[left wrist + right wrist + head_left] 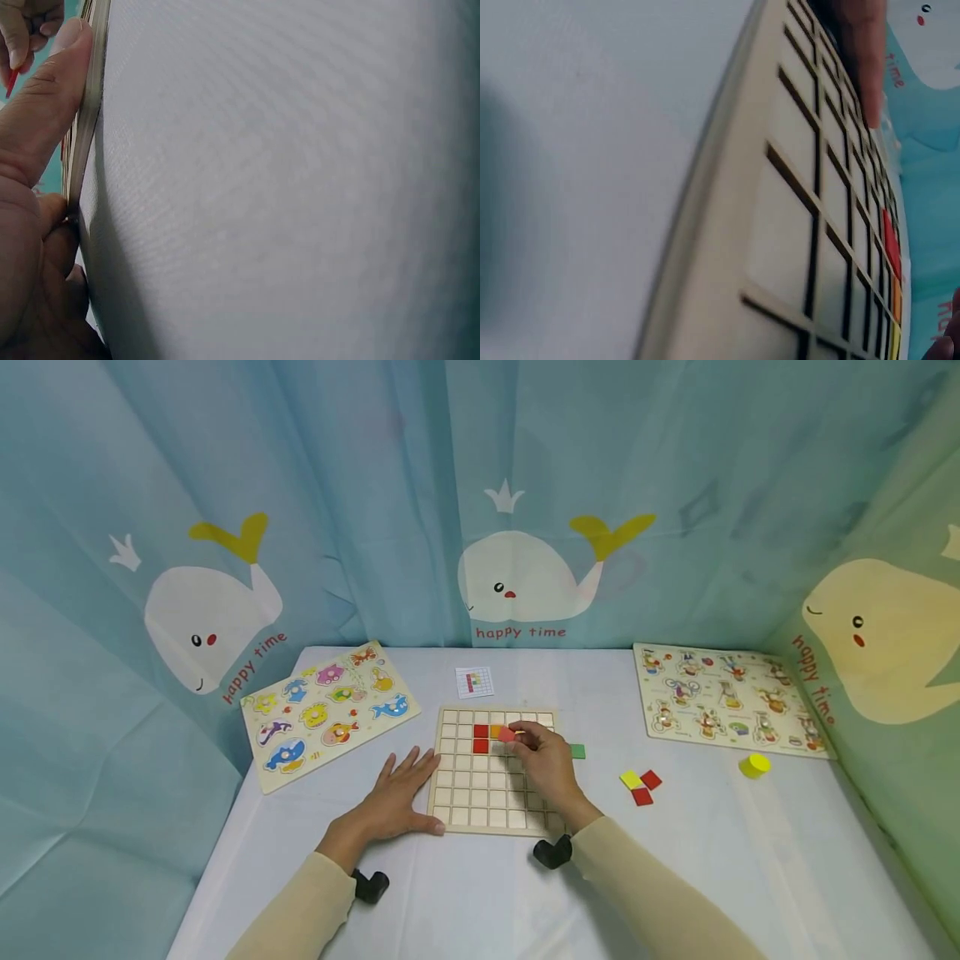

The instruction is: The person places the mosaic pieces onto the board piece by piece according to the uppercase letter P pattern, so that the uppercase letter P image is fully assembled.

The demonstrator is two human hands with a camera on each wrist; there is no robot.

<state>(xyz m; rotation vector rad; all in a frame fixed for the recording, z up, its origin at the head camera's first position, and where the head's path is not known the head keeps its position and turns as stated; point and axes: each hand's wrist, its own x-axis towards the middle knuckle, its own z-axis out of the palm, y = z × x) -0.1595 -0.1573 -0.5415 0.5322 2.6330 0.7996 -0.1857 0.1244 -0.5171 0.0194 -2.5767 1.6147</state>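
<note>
A wooden grid board (pixel 480 785) lies flat on the white table. Red square tiles (pixel 481 746) and an orange tile (pixel 496 732) sit in its upper cells; a yellow tile (pixel 895 341) shows there in the right wrist view. Over these cells my right hand (pixel 546 764) pinches a red square tile (pixel 507 735) between thumb and fingers. My left hand (pixel 397 797) rests at the board's left side with fingers spread, the thumb (pixel 56 94) against the board's edge in the left wrist view. Part of the board's right side is hidden behind the right hand.
A green tile (pixel 577 751) lies right of the board, with loose yellow and red tiles (pixel 642 796) farther right. Behind the board is a small pattern card (pixel 474 682). Picture puzzles stand left (pixel 330 714) and right (pixel 731 700); a yellow cylinder (pixel 754 766) is nearby.
</note>
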